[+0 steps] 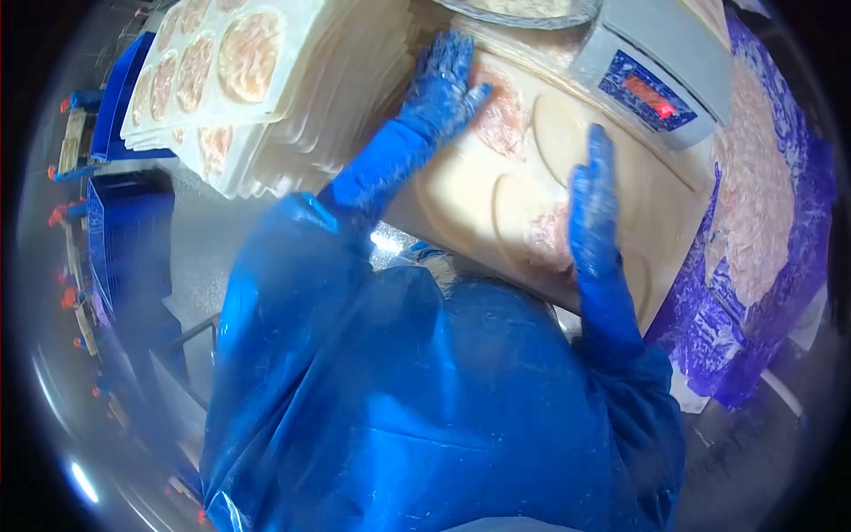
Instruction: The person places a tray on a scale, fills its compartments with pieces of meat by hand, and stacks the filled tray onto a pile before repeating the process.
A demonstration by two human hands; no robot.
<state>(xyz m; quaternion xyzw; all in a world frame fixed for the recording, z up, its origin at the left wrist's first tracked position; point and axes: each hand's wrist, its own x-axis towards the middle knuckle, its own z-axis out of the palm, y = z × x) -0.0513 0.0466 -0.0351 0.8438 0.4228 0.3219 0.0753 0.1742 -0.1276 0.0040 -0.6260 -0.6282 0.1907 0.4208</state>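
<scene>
A cream-coloured board (461, 195) with oval recesses lies in front of me. Pale pink minced meat (503, 120) fills part of an upper recess, and another meat portion (548, 238) sits lower on the board. My left hand (446, 84), in a wet blue glove, is spread at the board's upper left, beside the upper meat, with the thumb apart. My right hand (596, 208), gloved too, is held edge-on just right of the lower portion, fingers stretched out. Nothing shows in either hand. Whether my right palm touches the meat is hidden.
Stacked sheets (253, 111) with round meat portions stand at the upper left. A scale (660, 66) with a red display and a metal bowl (532, 16) are beyond the board. More meat (753, 186) lies on purple film (709, 341) at right. Blue crates (128, 235) stand left.
</scene>
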